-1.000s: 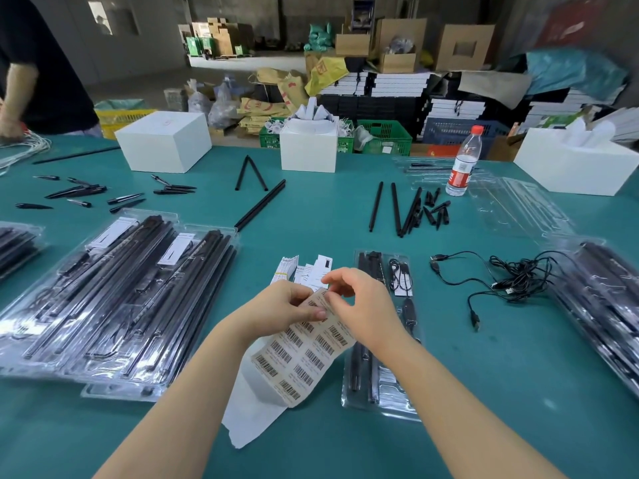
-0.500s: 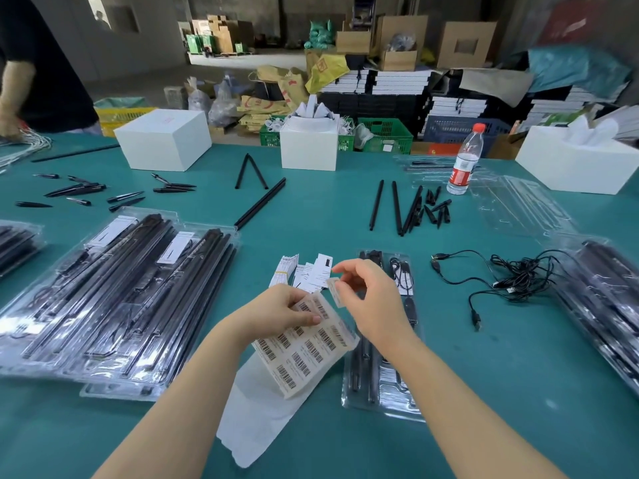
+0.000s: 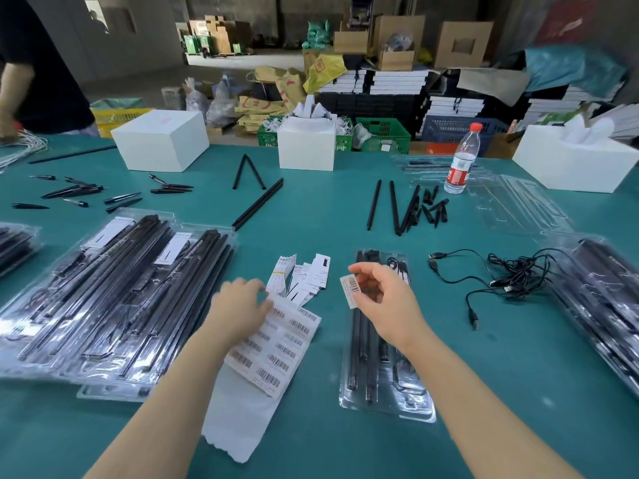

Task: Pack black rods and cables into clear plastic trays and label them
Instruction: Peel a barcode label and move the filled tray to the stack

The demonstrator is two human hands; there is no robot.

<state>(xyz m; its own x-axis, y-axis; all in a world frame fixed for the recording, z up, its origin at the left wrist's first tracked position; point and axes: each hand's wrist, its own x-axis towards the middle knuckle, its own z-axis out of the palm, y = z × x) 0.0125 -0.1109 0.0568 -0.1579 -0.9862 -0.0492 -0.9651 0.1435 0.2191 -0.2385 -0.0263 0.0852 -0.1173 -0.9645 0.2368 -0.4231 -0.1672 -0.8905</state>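
My right hand [image 3: 383,299] pinches a small white barcode label [image 3: 351,291] above the upper end of a clear plastic tray [image 3: 387,399] filled with black rods and a coiled cable. My left hand [image 3: 238,309] rests on a sheet of barcode labels [image 3: 280,350] lying on the teal table, fingers at its top edge. Stacks of packed trays [image 3: 114,305] with white cards sit to the left. Loose black rods [image 3: 394,207] and a tangle of black cables [image 3: 511,274] lie further back and right.
Small white cards [image 3: 307,276] lie beyond the label sheet. More packed trays [image 3: 608,299] are at the right edge, empty clear trays [image 3: 511,205] behind them. White boxes [image 3: 160,140], a water bottle [image 3: 461,160] and a person in black [image 3: 38,74] stand at the far side.
My right hand peeled one label off the sheet and lifted it to the right over the tray. My left hand lowered the sheet onto the table.
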